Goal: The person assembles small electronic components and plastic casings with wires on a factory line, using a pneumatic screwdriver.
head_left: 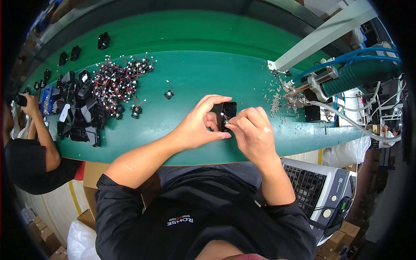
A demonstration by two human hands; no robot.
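My left hand (203,119) grips a black plastic housing (229,109) by its ends, thumb below and fingers above, with its hollow side facing my right hand. In a pinch, my right hand (251,130) holds a small wired part (225,122) with a white connector at the housing's opening. The fingertips hide most of that part. Two similar wired parts lie apart on the green table, one wired part (169,93) beyond my left forearm and another wired part (136,111) nearer the pile.
A heap of wired parts (115,84) and black housings (80,112) cover the left of the table (182,69). Loose screws (275,104) lie at right, beside a metal-tipped machine (303,89) with blue hoses. A co-worker's arm (41,130) reaches in at far left.
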